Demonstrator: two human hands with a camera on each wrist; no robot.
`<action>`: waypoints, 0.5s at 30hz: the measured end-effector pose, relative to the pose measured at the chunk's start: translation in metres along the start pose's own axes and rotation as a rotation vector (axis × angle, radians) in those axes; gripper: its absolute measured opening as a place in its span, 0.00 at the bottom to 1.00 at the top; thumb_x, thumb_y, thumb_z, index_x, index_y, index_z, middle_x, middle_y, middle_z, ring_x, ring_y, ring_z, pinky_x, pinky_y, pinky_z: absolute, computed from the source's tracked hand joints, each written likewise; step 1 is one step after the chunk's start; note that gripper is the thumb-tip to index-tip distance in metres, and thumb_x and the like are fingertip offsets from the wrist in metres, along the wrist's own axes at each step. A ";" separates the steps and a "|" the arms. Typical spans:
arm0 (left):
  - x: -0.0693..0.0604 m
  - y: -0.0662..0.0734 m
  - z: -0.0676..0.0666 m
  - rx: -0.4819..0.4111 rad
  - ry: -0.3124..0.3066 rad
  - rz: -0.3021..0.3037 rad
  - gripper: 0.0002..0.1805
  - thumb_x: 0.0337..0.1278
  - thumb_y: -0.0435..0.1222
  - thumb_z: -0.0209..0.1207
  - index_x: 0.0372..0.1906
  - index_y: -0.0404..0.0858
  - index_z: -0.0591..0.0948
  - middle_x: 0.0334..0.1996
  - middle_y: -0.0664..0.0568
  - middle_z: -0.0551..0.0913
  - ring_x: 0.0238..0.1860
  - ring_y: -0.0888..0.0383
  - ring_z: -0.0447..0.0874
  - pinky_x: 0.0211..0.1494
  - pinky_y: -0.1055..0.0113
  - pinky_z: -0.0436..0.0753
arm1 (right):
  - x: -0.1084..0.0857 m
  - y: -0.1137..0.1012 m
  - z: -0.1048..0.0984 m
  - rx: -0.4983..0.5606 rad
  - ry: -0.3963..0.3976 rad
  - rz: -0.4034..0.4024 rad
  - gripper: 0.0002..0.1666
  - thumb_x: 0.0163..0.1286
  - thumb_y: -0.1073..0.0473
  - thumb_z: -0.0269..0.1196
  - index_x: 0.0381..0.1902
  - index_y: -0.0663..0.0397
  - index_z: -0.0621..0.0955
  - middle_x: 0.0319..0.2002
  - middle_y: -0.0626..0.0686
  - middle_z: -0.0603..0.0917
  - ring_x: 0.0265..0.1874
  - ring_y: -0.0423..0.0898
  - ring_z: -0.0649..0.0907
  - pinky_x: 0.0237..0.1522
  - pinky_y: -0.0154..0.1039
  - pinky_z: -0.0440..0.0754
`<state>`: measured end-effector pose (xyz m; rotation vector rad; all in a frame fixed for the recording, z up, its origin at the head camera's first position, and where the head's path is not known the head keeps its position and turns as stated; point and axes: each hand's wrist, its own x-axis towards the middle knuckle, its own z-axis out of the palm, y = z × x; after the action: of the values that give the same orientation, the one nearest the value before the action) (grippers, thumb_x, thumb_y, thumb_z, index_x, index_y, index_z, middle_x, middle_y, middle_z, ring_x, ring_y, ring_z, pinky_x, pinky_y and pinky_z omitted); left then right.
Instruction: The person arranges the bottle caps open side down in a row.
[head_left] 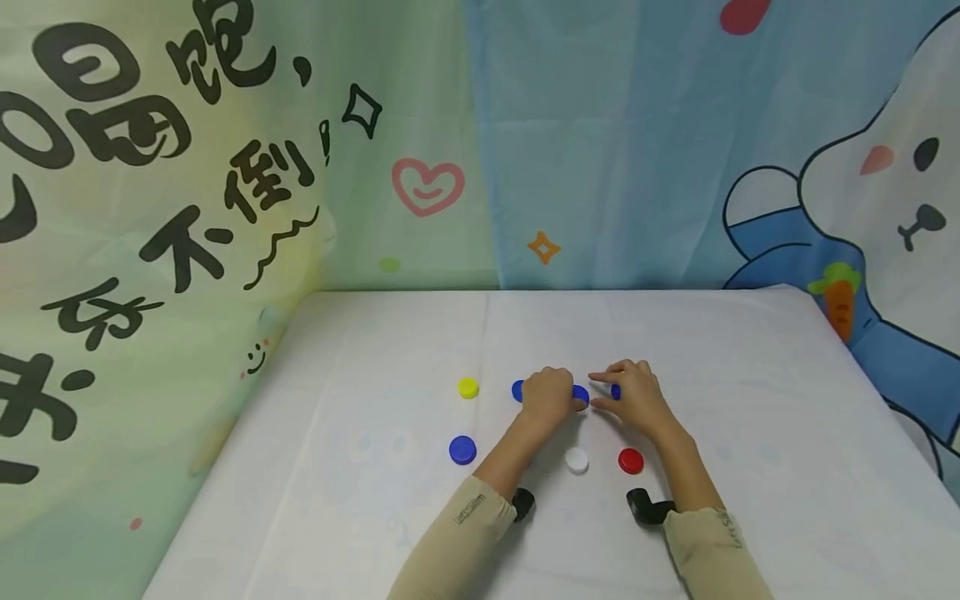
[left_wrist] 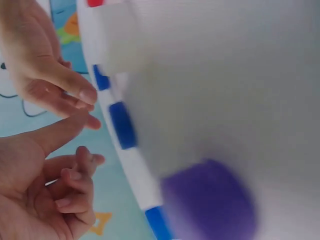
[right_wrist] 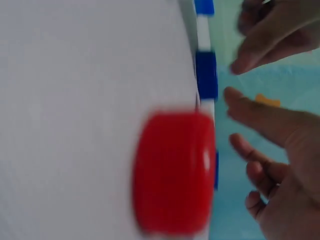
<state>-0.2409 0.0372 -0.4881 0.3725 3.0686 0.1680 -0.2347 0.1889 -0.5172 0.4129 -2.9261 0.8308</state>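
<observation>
My left hand point(head_left: 549, 396) is over the middle of the table, fingers bent and thumb stretched out beside a round blue disc point(head_left: 581, 395). Another blue disc point(head_left: 518, 390) shows just left of that hand. Over to the right, my right hand point(head_left: 633, 396) has its thumb and forefinger spread apart, and a third blue disc point(head_left: 616, 391) shows between them. In the left wrist view, the fingertips of both hands come close together beyond a thick blue disc point(left_wrist: 122, 125). Neither hand visibly grips anything.
A yellow disc point(head_left: 468, 387) and a larger blue disc point(head_left: 462, 450) lie to the left on the white-covered table point(head_left: 360, 517). Between the forearms are a white disc point(head_left: 577, 460) and a red disc point(head_left: 631, 461). A printed cloth point(head_left: 420, 108) hangs behind the table.
</observation>
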 end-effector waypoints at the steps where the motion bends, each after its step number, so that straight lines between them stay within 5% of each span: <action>1: 0.002 0.003 -0.003 -0.016 0.003 0.003 0.20 0.43 0.54 0.67 0.38 0.44 0.85 0.30 0.54 0.84 0.30 0.57 0.81 0.27 0.66 0.76 | 0.000 0.002 -0.004 0.005 0.011 0.004 0.25 0.52 0.60 0.71 0.49 0.58 0.81 0.45 0.64 0.75 0.45 0.59 0.68 0.46 0.54 0.65; 7: 0.019 0.026 -0.011 -0.011 -0.010 0.047 0.25 0.48 0.55 0.63 0.55 0.56 0.79 0.45 0.61 0.82 0.43 0.62 0.80 0.37 0.68 0.78 | -0.002 0.018 -0.020 0.051 0.075 0.028 0.26 0.52 0.60 0.71 0.50 0.60 0.80 0.47 0.67 0.75 0.44 0.60 0.67 0.45 0.55 0.63; 15: 0.039 0.042 0.006 0.005 -0.122 0.044 0.23 0.44 0.54 0.66 0.51 0.60 0.81 0.43 0.62 0.82 0.41 0.61 0.81 0.35 0.67 0.78 | -0.007 0.031 -0.023 0.006 -0.015 0.111 0.26 0.51 0.60 0.71 0.48 0.63 0.80 0.45 0.67 0.77 0.44 0.63 0.69 0.44 0.57 0.64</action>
<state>-0.2682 0.0875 -0.4904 0.4337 2.9430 0.1343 -0.2371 0.2277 -0.5143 0.2605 -2.9840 0.8530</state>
